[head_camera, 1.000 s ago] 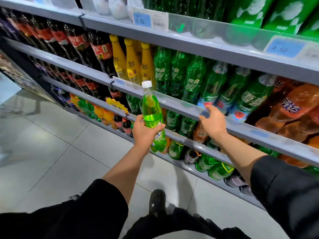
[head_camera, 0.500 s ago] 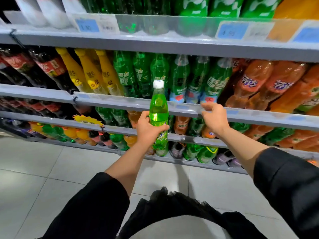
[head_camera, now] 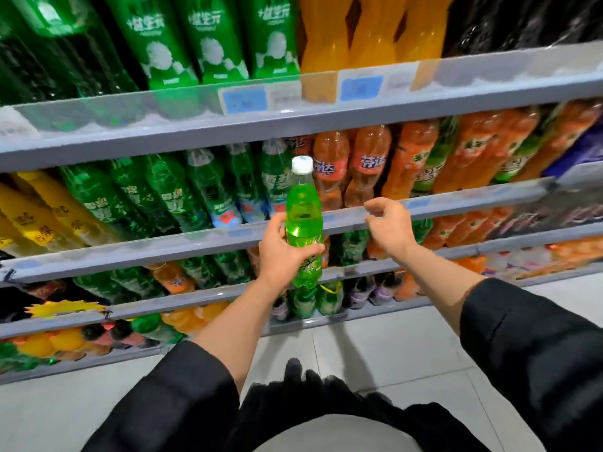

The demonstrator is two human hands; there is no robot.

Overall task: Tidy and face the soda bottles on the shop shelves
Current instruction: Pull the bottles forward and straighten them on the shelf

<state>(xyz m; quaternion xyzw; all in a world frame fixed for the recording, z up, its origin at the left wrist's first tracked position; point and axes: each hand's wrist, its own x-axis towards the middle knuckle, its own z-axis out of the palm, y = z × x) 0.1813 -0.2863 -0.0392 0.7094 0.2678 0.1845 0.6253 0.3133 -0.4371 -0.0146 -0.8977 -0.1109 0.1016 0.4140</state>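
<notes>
My left hand (head_camera: 280,256) grips a bright green soda bottle (head_camera: 303,216) with a white cap, held upright in front of the middle shelf rail (head_camera: 195,239). My right hand (head_camera: 388,226) hovers just off that rail to the right of the bottle, fingers curled and holding nothing. Behind the bottle stand rows of dark green soda bottles (head_camera: 208,194) and orange soda bottles (head_camera: 368,164) on the same shelf. Yellow bottles (head_camera: 42,213) fill the shelf's left end.
The upper shelf (head_camera: 293,119) carries tall green bottles (head_camera: 208,37), orange bottles (head_camera: 375,27) and blue price tags (head_camera: 244,99). Lower shelves (head_camera: 195,298) hold mixed small bottles. A yellow starburst tag (head_camera: 65,308) sticks out at lower left. Grey tiled floor (head_camera: 391,347) lies below.
The view has swung right and up along the shelves. My left hand keeps the green bottle upright. My right hand has lifted off the shelf rail and now hovers.
</notes>
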